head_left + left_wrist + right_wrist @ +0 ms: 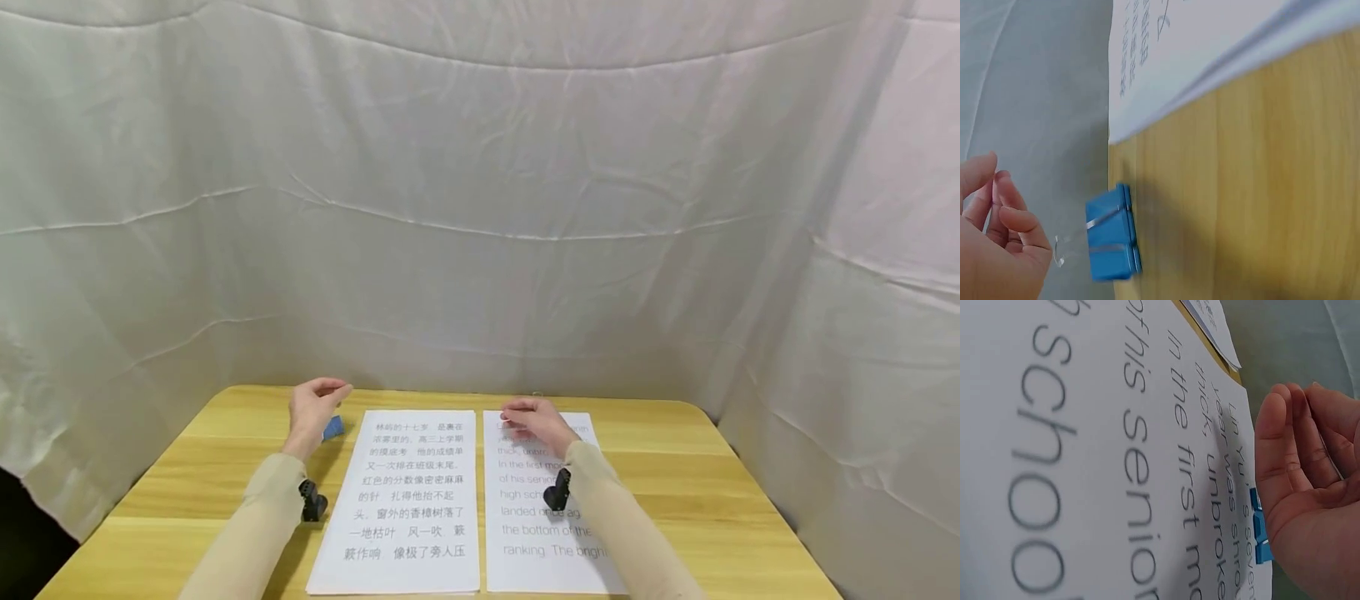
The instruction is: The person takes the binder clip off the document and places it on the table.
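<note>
Blue clip lies on the table, just below and beside the left hand, wire handles toward its fingers. Left hand hovers w/ fingers loosely curled, holding nothing. Right hand is further off over the English sheet, relaxed, empty; a second blue clip shows by its palm. Left is nearer.

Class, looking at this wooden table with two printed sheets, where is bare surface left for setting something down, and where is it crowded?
Bare wood shows on the yellow wooden table right of the English printed sheet, and along the left edge beside the Chinese printed sheet. Crowded: the far left, where the left hand hovers by the blue binder clip. The right hand hovers over the English sheet's top.
</note>
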### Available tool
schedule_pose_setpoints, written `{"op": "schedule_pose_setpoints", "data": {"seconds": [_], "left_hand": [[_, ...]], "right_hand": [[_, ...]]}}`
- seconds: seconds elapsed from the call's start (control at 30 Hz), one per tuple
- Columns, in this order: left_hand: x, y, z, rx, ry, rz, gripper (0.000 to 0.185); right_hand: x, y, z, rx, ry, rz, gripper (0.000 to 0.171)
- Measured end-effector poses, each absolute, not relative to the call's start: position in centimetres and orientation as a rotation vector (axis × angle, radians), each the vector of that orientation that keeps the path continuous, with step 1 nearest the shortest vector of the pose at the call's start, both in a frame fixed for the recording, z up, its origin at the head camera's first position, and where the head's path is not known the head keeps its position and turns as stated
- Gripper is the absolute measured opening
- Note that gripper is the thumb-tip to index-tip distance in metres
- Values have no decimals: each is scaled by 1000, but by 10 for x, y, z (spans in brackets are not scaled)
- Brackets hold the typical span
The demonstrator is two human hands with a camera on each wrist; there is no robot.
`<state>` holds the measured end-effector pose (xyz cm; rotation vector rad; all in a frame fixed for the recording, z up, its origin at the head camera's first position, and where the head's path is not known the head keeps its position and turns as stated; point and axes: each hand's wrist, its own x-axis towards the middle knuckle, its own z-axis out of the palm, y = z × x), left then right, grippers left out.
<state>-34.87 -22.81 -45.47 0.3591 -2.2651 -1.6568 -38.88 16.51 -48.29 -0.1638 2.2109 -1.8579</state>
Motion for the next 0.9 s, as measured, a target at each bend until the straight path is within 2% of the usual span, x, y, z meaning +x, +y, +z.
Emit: {"op": "schedule_pose_setpoints", "data": {"seconds": [0.67,0.9], "left_hand": [[-374,-151,-466,230,-2358,-1779,25],[-378,-123,-467,135,-2340,-1814,23]], "right_hand": [[-393,208,-486,-147,2242,-1852,43],[-397,216,-489,-103,2236,-1925,38]]}}
